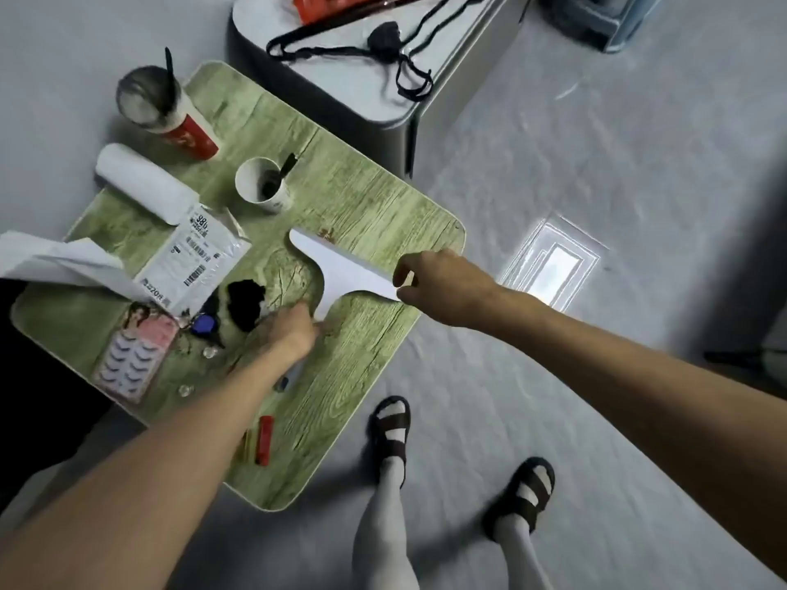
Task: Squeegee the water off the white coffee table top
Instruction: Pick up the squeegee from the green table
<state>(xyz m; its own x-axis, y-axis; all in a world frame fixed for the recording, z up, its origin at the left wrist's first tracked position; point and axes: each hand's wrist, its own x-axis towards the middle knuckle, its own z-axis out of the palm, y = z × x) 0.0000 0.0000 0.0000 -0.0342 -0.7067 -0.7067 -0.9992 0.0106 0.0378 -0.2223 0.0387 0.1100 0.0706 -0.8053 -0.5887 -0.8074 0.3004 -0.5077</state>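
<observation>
Between the two hands, over the near-right part of the green wood-grain table [374,198], sits the white T-shaped squeegee [340,270]. The left hand [294,330] has its fingers curled round the end of the stem, which is the natural working grip. The right hand [430,283] pinches the nearer tip of the blade between thumb and fingers, probably to steady or straighten the edge before any stroke. Whether the blade rests on the surface or hangs just above it, I cannot tell.

The task names a white top, and the table under the hands is green and shows no water that I can make out. Beyond the right hand stands a pale, round-cornered table [340,87] with a black cable and plug [383,36] lying across it. That one looks the likelier target, so the wiping itself seems not yet begun.

To the left of the left hand the green table is crowded: a labelled mailing bag [191,257], a pack of false eyelashes [136,355] and a dark crumpled scrap [245,304]. Beyond them are a white paper cup [262,185] and a red lidded cup with a straw [170,117]. A red lighter [265,440] lies by the left forearm. The two-handed hold keeps the squeegee clear of all this clutter — sensible, given how close it lies.
</observation>
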